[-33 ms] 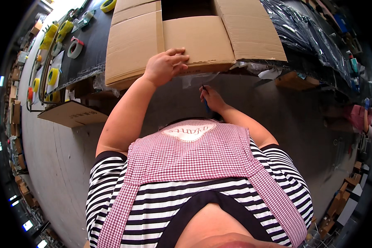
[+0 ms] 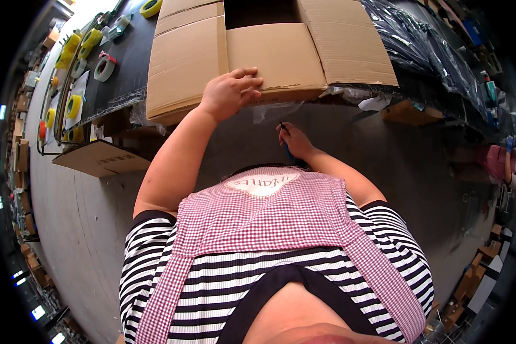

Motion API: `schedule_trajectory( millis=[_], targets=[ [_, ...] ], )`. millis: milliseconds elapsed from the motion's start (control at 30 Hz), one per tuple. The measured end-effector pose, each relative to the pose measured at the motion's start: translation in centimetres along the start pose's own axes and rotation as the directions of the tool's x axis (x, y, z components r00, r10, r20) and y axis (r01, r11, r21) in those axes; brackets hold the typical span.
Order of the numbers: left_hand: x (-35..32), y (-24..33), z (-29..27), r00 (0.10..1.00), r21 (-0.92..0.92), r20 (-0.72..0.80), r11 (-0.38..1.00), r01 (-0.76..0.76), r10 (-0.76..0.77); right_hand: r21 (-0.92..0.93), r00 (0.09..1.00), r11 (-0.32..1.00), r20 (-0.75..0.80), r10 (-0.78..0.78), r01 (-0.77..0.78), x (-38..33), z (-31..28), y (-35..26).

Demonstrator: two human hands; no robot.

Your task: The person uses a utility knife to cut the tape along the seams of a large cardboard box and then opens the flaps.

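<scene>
A large brown cardboard box (image 2: 275, 54) lies on the dark work table, its flaps folded in with a dark gap at the far side. My left hand (image 2: 230, 93) rests on the near edge of the box, fingers apart and stretched over the cardboard, gripping nothing. Lower and to the right, my right hand (image 2: 295, 141) is closed around a slim dark pen (image 2: 282, 125) with a blue part below. That hand is in front of the table, apart from the box.
Rolls of tape (image 2: 73, 106) and a tape roll with a red part (image 2: 104, 67) sit on the table's left side. Dark plastic sheeting (image 2: 424, 46) covers the right side. A cardboard flap (image 2: 101, 157) juts out below left. Another person (image 2: 495, 162) is at the far right.
My right hand with the pen has dropped very slightly. My left hand stays on the box, which looks almost unmoved.
</scene>
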State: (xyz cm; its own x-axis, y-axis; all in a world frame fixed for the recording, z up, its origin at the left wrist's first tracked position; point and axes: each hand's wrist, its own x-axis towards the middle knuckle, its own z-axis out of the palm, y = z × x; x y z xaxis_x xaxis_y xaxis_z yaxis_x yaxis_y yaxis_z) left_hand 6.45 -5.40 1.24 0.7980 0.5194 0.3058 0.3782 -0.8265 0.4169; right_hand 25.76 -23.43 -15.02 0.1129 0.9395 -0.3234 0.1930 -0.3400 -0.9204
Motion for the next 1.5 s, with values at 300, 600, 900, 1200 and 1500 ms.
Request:
schedule_trajectory(
  millis=[300,600,900,1200,1500],
  targets=[
    [0.0,0.5,-0.2,1.0,-0.013,0.017,1.0,0.025,-0.025,-0.625,0.958,0.737,0.064,-0.278,0.256,-2.8,0.8,-12.9],
    [0.1,0.7,-0.4,0.999,-0.007,0.021,0.999,0.036,-0.035,-0.811,0.943,0.54,0.041,-0.332,0.225,-1.6,0.2,-14.5],
    [0.0,0.2,0.0,0.999,0.024,-0.012,0.999,-0.036,0.036,-0.864,0.906,0.47,-0.038,-0.422,0.182,-2.9,-4.1,-12.2],
    [-0.1,0.2,0.0,0.999,0.014,-0.016,0.999,-0.04,0.04,-0.765,0.925,0.576,0.069,-0.375,0.29,-2.6,-1.1,-11.2],
    [0.0,0.4,-0.1,1.0,0.037,0.004,0.999,-0.013,0.013,-0.781,0.933,0.566,0.059,-0.354,0.264,0.5,-0.1,-10.8]
  ],
)
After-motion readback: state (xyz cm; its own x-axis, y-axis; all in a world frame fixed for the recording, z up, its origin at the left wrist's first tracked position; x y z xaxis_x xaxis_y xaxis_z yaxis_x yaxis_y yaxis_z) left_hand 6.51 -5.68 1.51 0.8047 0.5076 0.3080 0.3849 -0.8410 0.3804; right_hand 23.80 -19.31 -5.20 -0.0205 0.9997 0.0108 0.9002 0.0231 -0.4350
